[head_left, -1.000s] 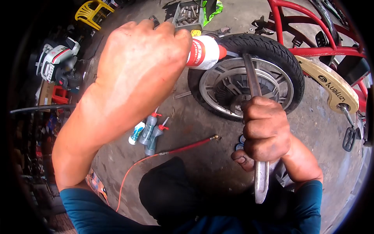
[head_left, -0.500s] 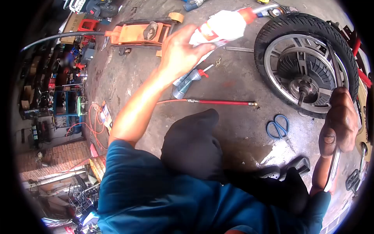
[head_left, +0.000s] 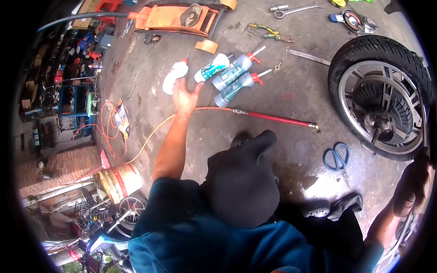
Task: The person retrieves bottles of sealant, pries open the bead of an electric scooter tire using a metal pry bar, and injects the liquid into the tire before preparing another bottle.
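On the floor, my left hand (head_left: 184,96) is at the lower end of a white squeeze bottle (head_left: 175,78) with a red cap. Its thumb is spread away and the fingers touch or nearly touch the bottle. Beside it lie a white and teal bottle (head_left: 212,68) and two grey-blue bottles with red nozzles (head_left: 233,72). At the far right, my right hand (head_left: 412,189) is closed around a long metal tire lever, partly lost at the dark image edge. The lever reaches along the rim of a wheel with a black tire (head_left: 348,54).
An orange floor jack (head_left: 166,20) stands at the upper left. Pliers (head_left: 271,34), a wrench (head_left: 298,11), a flat metal bar (head_left: 308,57), a red air hose (head_left: 280,118) and blue-handled scissors (head_left: 337,158) lie on the floor. A bucket (head_left: 120,182) is at lower left.
My left hand has brought the white bottle down and left to the floor beside the other bottles, and its grip has loosened. The view has shifted, with the wheel and right hand farther right.
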The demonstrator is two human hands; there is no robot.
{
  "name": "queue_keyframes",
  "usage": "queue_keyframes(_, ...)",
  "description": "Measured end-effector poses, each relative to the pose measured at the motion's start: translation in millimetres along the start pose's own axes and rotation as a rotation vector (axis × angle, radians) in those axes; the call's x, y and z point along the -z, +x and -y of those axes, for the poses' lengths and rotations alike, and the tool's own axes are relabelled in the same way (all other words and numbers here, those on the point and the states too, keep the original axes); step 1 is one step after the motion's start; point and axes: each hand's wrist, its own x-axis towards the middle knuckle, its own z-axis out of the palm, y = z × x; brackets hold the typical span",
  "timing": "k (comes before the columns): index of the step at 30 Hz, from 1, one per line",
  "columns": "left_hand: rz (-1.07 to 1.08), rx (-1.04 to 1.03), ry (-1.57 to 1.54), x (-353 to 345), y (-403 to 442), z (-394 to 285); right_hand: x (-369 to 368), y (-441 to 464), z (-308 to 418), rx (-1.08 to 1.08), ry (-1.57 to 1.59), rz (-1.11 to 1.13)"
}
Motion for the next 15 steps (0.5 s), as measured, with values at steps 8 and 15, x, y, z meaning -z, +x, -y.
queue_keyframes(8,0.603,-0.115,0.041,-76,-65,-101,-3,1,1,-0.046,0.05,0.005)
queue_keyframes(15,1.077,-0.205,-0.006,-68,-18,-126,-3,3,1,-0.04,0.047,0.002)
